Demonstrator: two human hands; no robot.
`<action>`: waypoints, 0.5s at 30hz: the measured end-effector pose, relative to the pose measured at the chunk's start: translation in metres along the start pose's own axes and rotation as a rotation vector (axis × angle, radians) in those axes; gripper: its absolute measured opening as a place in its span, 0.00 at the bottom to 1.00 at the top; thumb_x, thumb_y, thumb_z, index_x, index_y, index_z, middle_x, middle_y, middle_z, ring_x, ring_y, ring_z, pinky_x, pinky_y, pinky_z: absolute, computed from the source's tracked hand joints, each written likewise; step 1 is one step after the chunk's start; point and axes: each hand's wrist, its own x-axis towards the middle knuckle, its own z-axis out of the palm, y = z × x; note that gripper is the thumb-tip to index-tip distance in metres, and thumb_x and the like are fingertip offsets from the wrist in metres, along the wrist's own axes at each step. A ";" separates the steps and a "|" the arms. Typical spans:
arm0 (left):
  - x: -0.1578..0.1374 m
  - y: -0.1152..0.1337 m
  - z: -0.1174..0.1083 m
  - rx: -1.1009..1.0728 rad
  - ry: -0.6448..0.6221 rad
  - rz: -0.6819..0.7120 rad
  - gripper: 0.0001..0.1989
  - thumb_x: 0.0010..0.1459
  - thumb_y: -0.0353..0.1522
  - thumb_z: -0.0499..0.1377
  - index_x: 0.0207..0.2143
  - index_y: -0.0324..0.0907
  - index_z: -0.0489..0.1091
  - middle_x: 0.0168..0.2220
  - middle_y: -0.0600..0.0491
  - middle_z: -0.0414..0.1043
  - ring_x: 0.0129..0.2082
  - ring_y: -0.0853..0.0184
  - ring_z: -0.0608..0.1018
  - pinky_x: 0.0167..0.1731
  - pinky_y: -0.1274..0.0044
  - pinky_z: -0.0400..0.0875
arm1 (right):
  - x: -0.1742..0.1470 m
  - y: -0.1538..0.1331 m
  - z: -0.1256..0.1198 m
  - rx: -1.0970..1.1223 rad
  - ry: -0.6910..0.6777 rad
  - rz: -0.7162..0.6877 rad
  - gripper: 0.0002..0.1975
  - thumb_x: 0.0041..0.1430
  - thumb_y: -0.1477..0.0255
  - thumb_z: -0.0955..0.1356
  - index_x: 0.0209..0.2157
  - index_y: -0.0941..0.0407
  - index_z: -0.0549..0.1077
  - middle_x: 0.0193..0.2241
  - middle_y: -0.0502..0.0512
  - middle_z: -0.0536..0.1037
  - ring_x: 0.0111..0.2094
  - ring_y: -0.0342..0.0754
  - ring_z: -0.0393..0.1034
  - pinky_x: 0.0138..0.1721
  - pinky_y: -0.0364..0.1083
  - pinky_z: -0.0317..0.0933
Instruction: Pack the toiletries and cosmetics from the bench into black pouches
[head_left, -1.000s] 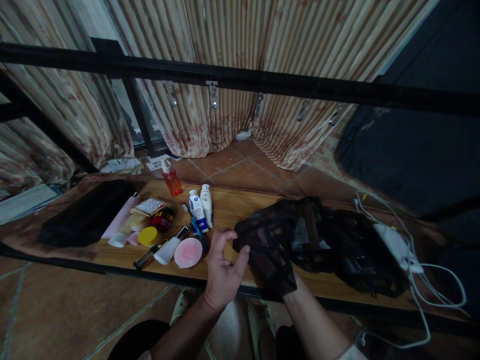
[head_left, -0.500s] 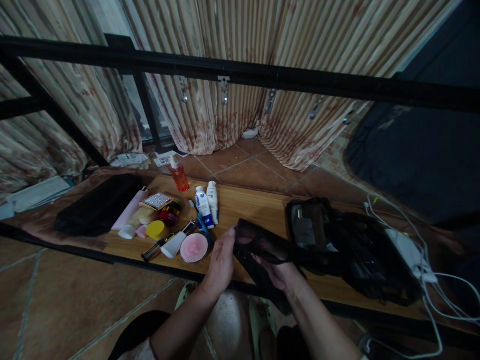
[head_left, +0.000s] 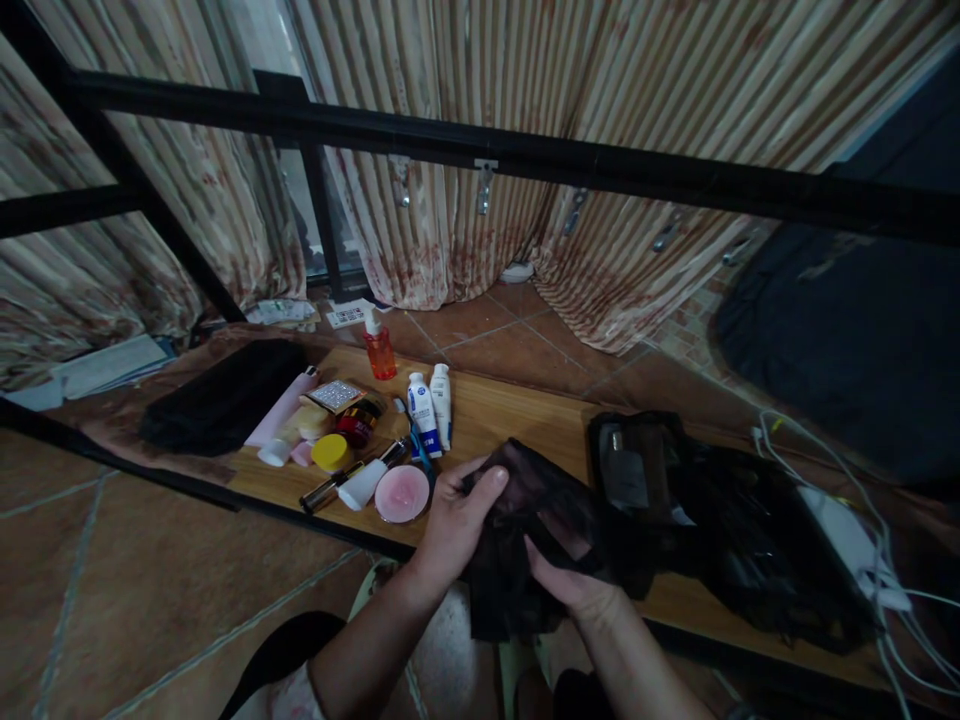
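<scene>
While both hands pinch it, the black mesh looks sheer and crumpled.

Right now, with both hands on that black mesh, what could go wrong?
The left hand is close to the pink round container near the front edge of the wooden board; a sideways nudge might knock it off. The black mesh looks thin and could snag or tear if the right hand pulls hard.
</scene>
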 end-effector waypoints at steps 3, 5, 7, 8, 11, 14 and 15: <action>0.001 0.000 0.001 0.061 0.077 0.020 0.12 0.52 0.39 0.63 0.29 0.39 0.75 0.25 0.56 0.74 0.25 0.72 0.73 0.27 0.81 0.67 | 0.004 -0.001 0.009 0.160 -0.033 0.107 0.28 0.56 0.48 0.57 0.48 0.47 0.73 0.43 0.55 0.78 0.47 0.53 0.70 0.50 0.56 0.62; 0.004 -0.001 0.000 0.059 0.125 0.021 0.12 0.53 0.39 0.62 0.30 0.39 0.76 0.26 0.56 0.75 0.26 0.71 0.74 0.28 0.81 0.68 | 0.005 -0.002 0.015 0.197 -0.011 0.127 0.28 0.55 0.49 0.58 0.48 0.49 0.73 0.46 0.55 0.77 0.49 0.53 0.69 0.52 0.56 0.61; 0.008 -0.001 -0.002 0.033 0.162 0.024 0.13 0.52 0.39 0.63 0.37 0.41 0.76 0.32 0.55 0.77 0.31 0.69 0.76 0.32 0.80 0.70 | 0.006 -0.003 0.018 0.223 -0.001 0.139 0.27 0.56 0.49 0.59 0.49 0.50 0.73 0.48 0.56 0.76 0.50 0.53 0.68 0.52 0.55 0.60; 0.009 0.000 -0.003 0.018 0.171 0.024 0.15 0.52 0.39 0.63 0.41 0.43 0.76 0.36 0.54 0.78 0.33 0.68 0.77 0.34 0.79 0.70 | 0.006 -0.003 0.018 0.234 -0.006 0.149 0.27 0.56 0.50 0.59 0.49 0.50 0.73 0.49 0.56 0.75 0.51 0.53 0.67 0.52 0.55 0.60; 0.013 0.005 -0.005 0.008 0.176 0.019 0.19 0.50 0.37 0.65 0.46 0.45 0.74 0.40 0.53 0.78 0.36 0.68 0.77 0.37 0.79 0.70 | 0.008 -0.002 0.017 0.260 -0.019 0.171 0.26 0.57 0.50 0.59 0.49 0.50 0.72 0.51 0.56 0.74 0.51 0.52 0.67 0.51 0.54 0.61; 0.014 0.008 -0.007 0.065 0.179 0.026 0.13 0.49 0.35 0.65 0.37 0.40 0.76 0.31 0.54 0.78 0.29 0.70 0.76 0.31 0.80 0.70 | 0.009 -0.001 0.016 0.264 -0.013 0.168 0.24 0.58 0.51 0.61 0.49 0.49 0.72 0.53 0.54 0.72 0.51 0.51 0.67 0.49 0.53 0.63; 0.014 0.008 -0.007 0.094 0.183 0.043 0.10 0.49 0.35 0.64 0.34 0.40 0.76 0.29 0.55 0.77 0.27 0.70 0.75 0.29 0.80 0.69 | 0.009 -0.001 0.017 0.264 -0.014 0.166 0.24 0.57 0.51 0.61 0.49 0.49 0.72 0.53 0.54 0.72 0.50 0.51 0.67 0.48 0.53 0.63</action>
